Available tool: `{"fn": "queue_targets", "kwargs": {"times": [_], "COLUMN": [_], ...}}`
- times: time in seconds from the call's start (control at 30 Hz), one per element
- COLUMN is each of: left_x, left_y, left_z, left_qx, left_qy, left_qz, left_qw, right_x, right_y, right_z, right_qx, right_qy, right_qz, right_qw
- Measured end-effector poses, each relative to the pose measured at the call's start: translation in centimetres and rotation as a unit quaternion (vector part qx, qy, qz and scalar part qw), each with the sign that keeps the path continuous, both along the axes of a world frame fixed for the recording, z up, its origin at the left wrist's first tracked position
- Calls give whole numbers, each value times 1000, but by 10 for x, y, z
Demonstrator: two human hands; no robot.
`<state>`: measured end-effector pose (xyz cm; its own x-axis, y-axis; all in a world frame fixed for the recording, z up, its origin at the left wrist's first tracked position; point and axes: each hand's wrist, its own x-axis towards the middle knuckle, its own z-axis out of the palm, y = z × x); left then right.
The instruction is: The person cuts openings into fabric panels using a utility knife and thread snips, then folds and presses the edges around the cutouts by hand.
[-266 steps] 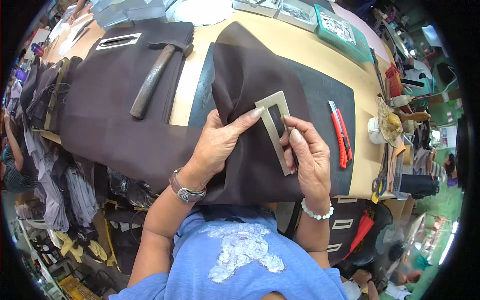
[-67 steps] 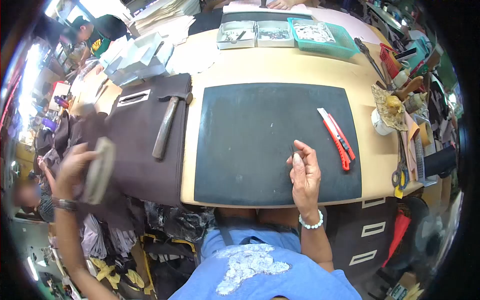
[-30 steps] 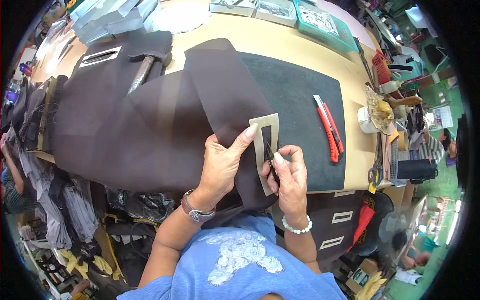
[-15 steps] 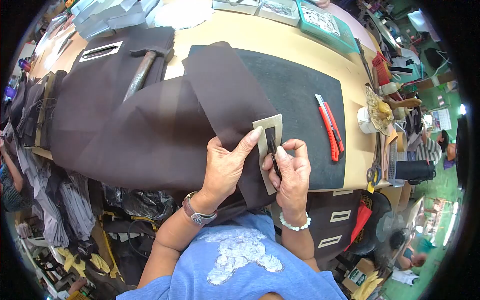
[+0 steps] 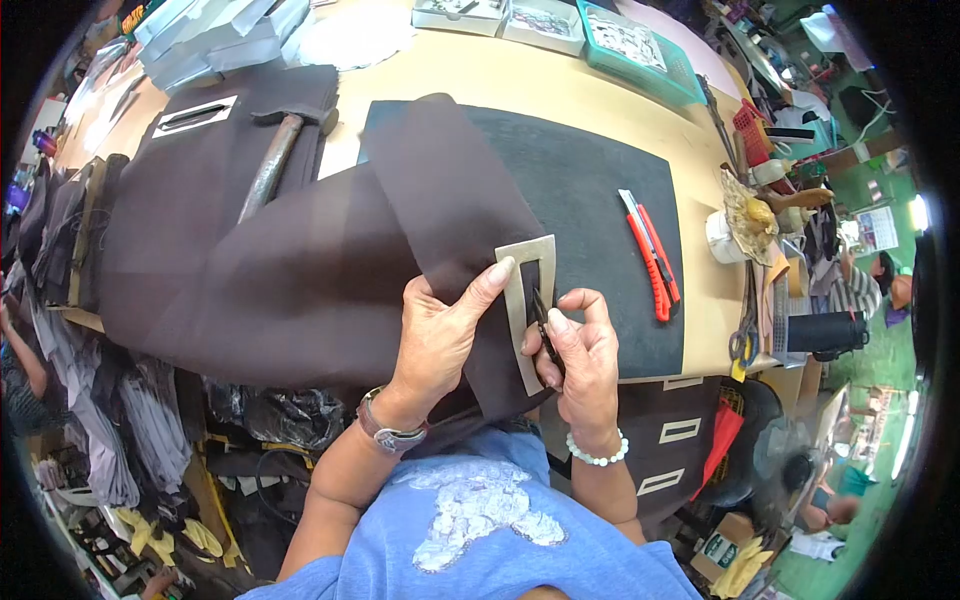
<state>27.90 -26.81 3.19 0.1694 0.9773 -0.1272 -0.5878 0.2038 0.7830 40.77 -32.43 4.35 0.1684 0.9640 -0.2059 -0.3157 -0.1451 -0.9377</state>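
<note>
My left hand (image 5: 445, 340) grips the dark brown fabric (image 5: 455, 195), its thumb pressing on the upper left edge of a beige rectangular frame (image 5: 510, 290). The frame surrounds a narrow slot in the cloth; its lower part is partly covered by my right fingers. In my right hand (image 5: 582, 355) are small, pointed black thread snips (image 5: 541, 322), pinched between thumb and fingers. Their tip is at the slot, and my grip hides much of the handle. The fabric lies over a dark cutting mat (image 5: 590, 180) and hangs over the table's near edge.
A red utility knife (image 5: 652, 255) lies on the mat to the right. A hammer (image 5: 272, 165) rests on brown cloth at left. Scissors (image 5: 743, 347) are at the right table edge, near a white cup (image 5: 722, 238). A teal basket (image 5: 640, 60) stands at the back.
The snips' tip has drawn back toward me along the slot, showing more of the upper opening. The frame and both hands sit slightly further left in view.
</note>
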Motion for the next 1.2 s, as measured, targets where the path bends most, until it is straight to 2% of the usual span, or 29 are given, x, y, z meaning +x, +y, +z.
{"fn": "queue_targets", "kwargs": {"times": [0.57, 0.77, 0.87, 1.07, 1.2], "left_x": [-4, -1, 6, 18, 19], "left_y": [-3, -6, -8, -18, -25], "left_z": [3, -3, -4, -5, 0], "left_qx": [41, 18, 9, 5, 3], "left_qy": [25, 5, -7, 35, 38], "left_qz": [-20, -12, 19, 77, 75], "left_qw": [999, 1000, 1000, 996, 996], "right_x": [6, 2, -5, -24, -30], "right_y": [11, 10, -1, -20, -20], "right_z": [8, 0, 8, 2, -2], "right_qx": [-16, -1, -9, -38, 2], "right_qy": [29, 14, -82, -26, -14], "right_qz": [40, 14, -1, -45, -77], "right_qw": [999, 1000, 997, 998, 997]}}
